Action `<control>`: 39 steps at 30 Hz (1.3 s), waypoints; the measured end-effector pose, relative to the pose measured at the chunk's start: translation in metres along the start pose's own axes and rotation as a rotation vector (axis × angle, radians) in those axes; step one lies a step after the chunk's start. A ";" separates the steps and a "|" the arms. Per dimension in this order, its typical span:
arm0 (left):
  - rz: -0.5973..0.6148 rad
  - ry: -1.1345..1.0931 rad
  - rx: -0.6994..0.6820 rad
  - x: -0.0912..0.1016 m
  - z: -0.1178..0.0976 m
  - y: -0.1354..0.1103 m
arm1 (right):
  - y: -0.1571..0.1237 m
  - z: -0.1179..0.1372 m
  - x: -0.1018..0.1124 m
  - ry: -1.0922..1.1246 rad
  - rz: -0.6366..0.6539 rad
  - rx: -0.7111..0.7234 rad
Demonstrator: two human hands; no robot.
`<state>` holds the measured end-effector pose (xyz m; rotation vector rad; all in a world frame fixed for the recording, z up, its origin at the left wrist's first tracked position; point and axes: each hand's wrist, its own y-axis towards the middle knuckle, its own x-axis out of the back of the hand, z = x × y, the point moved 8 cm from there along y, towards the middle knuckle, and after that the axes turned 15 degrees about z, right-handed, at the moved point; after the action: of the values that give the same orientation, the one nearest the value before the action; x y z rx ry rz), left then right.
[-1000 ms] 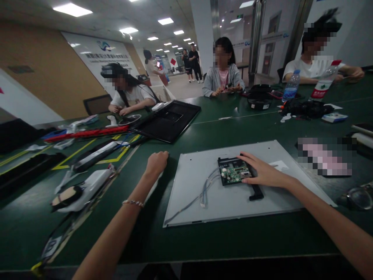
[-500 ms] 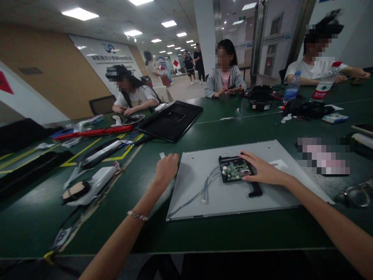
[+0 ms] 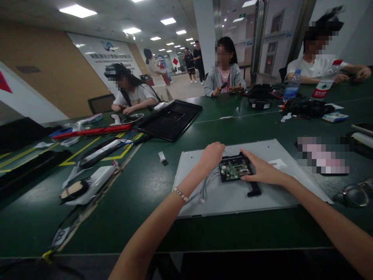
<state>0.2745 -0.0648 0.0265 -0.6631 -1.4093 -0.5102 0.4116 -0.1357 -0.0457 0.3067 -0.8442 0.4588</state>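
A green circuit board [image 3: 233, 171] in a black bracket [image 3: 255, 189] lies on a light grey metal panel [image 3: 279, 194]. Thumb and fingers of my right hand [image 3: 264, 169] grip the right side of the board's black frame. My left hand [image 3: 212, 155] is closed at the frame's upper left corner, its fingertips mostly turned away, so anything pinched there is hidden. Thin grey-blue cables [image 3: 204, 186] run left from the board across the panel, passing partly behind my left wrist. A small white piece [image 3: 162, 156] rests on the green table left of the panel.
Beyond the panel lies a black monitor casing [image 3: 171, 119]. On the left are a white device [image 3: 91, 184] and long black parts [image 3: 33, 171]. Bottles [image 3: 293, 87], a phone-like pink object [image 3: 323, 155] and glasses [image 3: 355, 194] are at right. Several people sit or stand beyond.
My left hand has moved right, from beside the panel's left edge to the board's upper left corner. The small white piece is now uncovered on the table. My right hand keeps its place.
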 end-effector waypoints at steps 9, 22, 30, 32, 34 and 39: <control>-0.001 -0.052 -0.062 -0.023 -0.018 0.029 | 0.001 -0.004 -0.001 0.002 0.000 -0.002; -0.045 0.018 -0.100 -0.020 -0.034 0.028 | 0.004 0.000 0.001 0.017 -0.025 0.045; -0.074 0.065 -0.148 -0.023 -0.042 0.029 | 0.005 0.001 0.002 -0.010 -0.031 0.055; -0.068 0.073 -0.151 -0.025 -0.042 0.030 | 0.005 0.001 0.003 -0.015 -0.029 0.042; -0.066 0.075 -0.155 -0.028 -0.043 0.031 | 0.005 0.001 0.003 -0.017 -0.029 0.032; -0.041 0.047 -0.144 -0.035 -0.042 0.035 | 0.003 0.002 0.003 -0.009 -0.035 0.033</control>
<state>0.3246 -0.0706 -0.0141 -0.7338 -1.3528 -0.6601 0.4106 -0.1331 -0.0414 0.3536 -0.8395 0.4396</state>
